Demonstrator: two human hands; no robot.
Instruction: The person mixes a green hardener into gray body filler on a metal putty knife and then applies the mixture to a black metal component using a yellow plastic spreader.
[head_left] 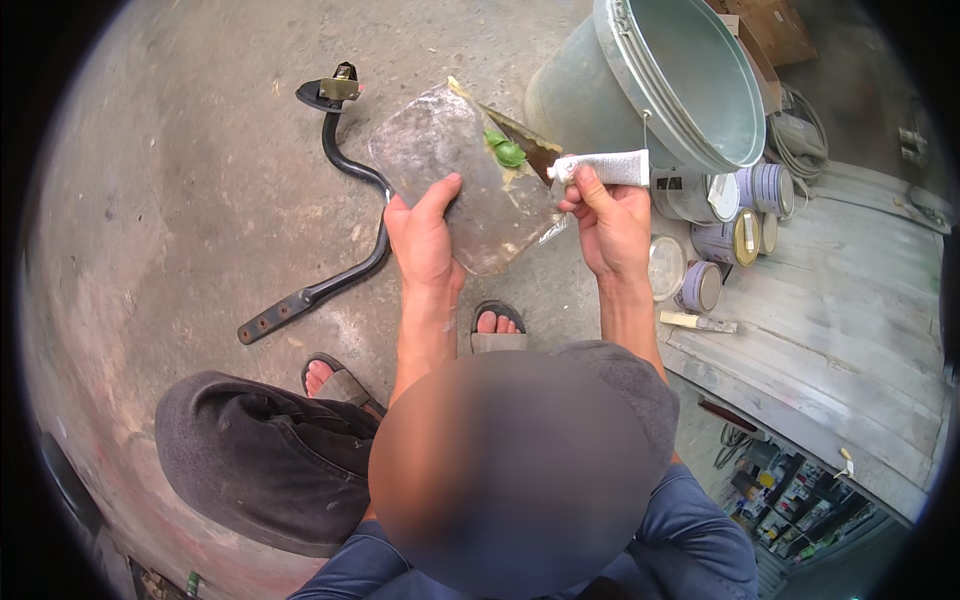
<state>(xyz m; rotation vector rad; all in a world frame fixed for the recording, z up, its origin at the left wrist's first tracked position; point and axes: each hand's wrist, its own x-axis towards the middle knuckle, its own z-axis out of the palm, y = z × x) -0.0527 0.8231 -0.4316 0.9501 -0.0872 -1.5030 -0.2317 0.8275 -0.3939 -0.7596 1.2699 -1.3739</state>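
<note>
Left grip [425,243] clamped on a board [425,145] near its edge, apparently leaving the green paste [508,152] uncovered; right grip [615,228] pinches a tube [615,167], narrow end pasteward

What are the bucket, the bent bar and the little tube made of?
Bucket: probably plastic, dull grey-green, with a thick, ridged rim.
Bent bar: likely metal, painted black; it gleams along its curves and has holes in its flat end.
Tube: smooth and white, maybe thin metal or plastic; its look leaves that open.
</note>
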